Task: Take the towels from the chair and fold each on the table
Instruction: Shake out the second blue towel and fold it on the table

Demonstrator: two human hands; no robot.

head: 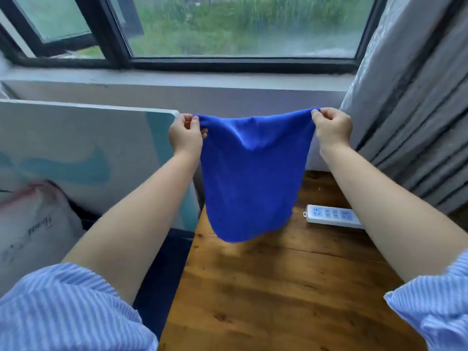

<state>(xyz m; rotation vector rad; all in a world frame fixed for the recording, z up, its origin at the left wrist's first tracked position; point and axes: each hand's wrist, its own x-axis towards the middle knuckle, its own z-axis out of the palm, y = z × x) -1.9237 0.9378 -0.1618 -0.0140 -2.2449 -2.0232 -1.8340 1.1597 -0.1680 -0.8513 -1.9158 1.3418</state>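
Left hand point(186, 134) pinches one top corner of a bright blue microfibre towel point(249, 173); right hand point(331, 127) pinches the opposite top corner. Both hands are raised and set apart, with the towel hanging between them above the brown wooden surface point(278, 287), its lower edge clear of the wood. White plastic power strip point(331, 216) lies on the surface, near the right forearm

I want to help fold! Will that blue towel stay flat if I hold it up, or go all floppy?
Probably floppy: the blue towel sags between the left hand and right hand. It likely feels light, since fingertip pinches hold it.
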